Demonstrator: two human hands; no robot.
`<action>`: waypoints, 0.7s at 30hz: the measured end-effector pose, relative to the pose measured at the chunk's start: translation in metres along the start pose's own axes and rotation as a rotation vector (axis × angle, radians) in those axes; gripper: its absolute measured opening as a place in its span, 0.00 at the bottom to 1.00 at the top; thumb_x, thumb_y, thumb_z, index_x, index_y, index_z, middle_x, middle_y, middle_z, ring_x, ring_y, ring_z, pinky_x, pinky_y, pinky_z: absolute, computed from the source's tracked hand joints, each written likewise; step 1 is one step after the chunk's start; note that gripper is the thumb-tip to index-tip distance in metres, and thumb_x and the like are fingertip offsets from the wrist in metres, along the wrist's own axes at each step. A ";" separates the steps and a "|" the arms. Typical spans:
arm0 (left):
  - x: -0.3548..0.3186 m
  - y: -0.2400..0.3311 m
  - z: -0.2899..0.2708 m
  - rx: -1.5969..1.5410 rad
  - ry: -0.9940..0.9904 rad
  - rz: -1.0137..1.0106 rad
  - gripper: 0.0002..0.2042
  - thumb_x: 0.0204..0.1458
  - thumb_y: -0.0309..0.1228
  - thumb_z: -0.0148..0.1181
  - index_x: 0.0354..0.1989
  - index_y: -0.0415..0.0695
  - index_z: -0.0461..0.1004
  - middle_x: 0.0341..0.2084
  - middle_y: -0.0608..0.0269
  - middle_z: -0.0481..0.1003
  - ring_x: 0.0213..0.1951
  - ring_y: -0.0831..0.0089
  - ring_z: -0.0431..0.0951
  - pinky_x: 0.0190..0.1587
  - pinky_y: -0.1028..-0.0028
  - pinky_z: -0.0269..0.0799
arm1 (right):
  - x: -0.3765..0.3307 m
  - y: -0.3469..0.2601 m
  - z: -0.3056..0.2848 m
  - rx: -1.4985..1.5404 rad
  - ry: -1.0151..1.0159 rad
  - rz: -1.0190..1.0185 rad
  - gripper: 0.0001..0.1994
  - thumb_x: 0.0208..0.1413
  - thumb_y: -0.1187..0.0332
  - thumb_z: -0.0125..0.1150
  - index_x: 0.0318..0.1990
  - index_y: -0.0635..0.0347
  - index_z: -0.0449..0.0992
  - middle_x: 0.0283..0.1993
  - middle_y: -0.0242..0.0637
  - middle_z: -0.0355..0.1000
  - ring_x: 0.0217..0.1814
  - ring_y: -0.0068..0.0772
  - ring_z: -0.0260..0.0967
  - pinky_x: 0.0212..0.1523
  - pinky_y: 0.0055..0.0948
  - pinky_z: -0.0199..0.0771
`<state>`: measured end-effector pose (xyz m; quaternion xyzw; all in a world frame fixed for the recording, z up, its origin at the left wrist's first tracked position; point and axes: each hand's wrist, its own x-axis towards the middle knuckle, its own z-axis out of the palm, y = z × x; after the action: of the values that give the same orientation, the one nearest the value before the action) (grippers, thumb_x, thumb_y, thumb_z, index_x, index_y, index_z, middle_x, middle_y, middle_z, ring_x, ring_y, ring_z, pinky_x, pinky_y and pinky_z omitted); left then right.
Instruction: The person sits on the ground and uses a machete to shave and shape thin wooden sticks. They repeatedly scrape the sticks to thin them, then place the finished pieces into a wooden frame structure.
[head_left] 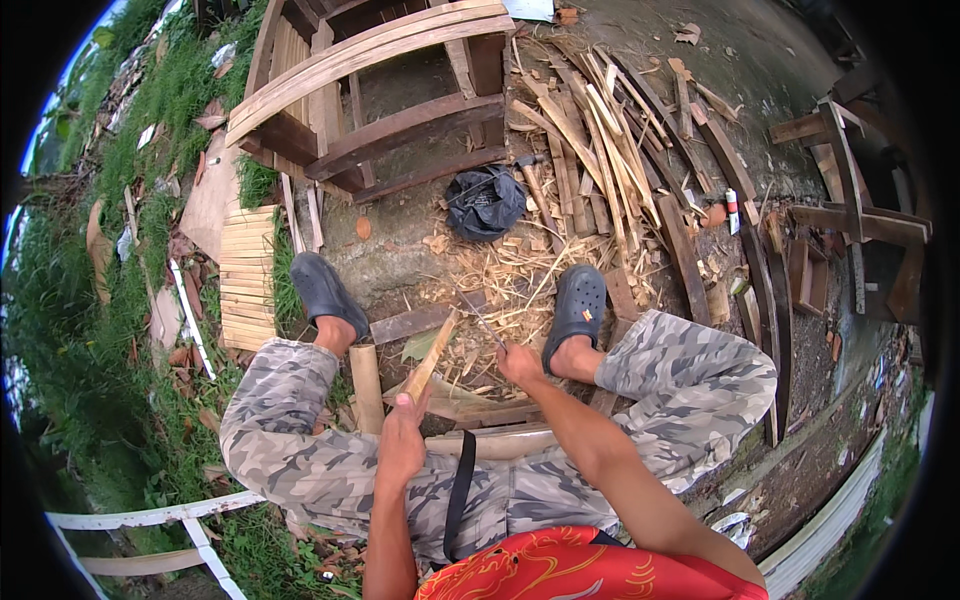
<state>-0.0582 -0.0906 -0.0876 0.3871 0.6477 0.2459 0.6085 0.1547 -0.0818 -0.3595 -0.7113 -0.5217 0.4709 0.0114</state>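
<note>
My left hand (403,438) is closed around the lower end of a pale bamboo strip (434,355), which points up and away from me between my legs. In my right hand (520,366) is the handle of a thin-bladed knife (480,318). Its dark blade slants up and to the left, its tip close to the strip's far end; whether they touch I cannot tell. Below the blade, shavings (480,360) lie scattered on the ground. An upright piece of bamboo (367,388) stands just left of the strip.
A wooden frame (405,135) stands ahead, with a black plastic bag (485,203) and a hammer (541,200) near it. Loose wood strips (610,150) pile up at right. Bamboo slats (248,275) lie at left by the grass. Wooden pieces (850,215) stand far right.
</note>
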 end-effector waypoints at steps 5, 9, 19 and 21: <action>-0.024 0.006 0.018 0.478 -0.064 -0.007 0.31 0.72 0.46 0.32 0.70 0.31 0.58 0.54 0.26 0.71 0.55 0.31 0.72 0.56 0.56 0.69 | -0.004 -0.017 -0.013 0.040 0.086 -0.095 0.22 0.67 0.51 0.48 0.41 0.64 0.77 0.32 0.63 0.76 0.39 0.70 0.74 0.44 0.61 0.73; -0.026 0.002 0.025 0.400 -0.023 0.080 0.29 0.72 0.44 0.33 0.70 0.33 0.58 0.53 0.27 0.72 0.53 0.31 0.73 0.54 0.54 0.69 | -0.009 -0.038 -0.020 0.034 0.082 -0.223 0.20 0.66 0.53 0.50 0.38 0.63 0.75 0.28 0.62 0.75 0.34 0.70 0.74 0.39 0.60 0.74; 0.001 -0.003 0.012 -0.013 0.187 0.022 0.36 0.72 0.51 0.27 0.61 0.26 0.69 0.55 0.31 0.73 0.59 0.45 0.72 0.65 0.63 0.60 | -0.029 -0.063 0.007 0.077 0.184 -0.542 0.14 0.65 0.59 0.53 0.41 0.62 0.76 0.27 0.58 0.76 0.30 0.63 0.76 0.32 0.54 0.77; 0.008 -0.002 0.006 -0.030 0.178 -0.045 0.41 0.70 0.56 0.23 0.63 0.25 0.66 0.59 0.36 0.71 0.65 0.53 0.69 0.70 0.66 0.54 | -0.020 -0.063 0.004 0.062 0.160 -0.487 0.14 0.65 0.59 0.52 0.39 0.63 0.75 0.27 0.59 0.76 0.31 0.64 0.76 0.32 0.54 0.77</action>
<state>-0.0522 -0.0863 -0.0946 0.3399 0.7041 0.2750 0.5595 0.1052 -0.0699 -0.3168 -0.5990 -0.6605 0.4121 0.1875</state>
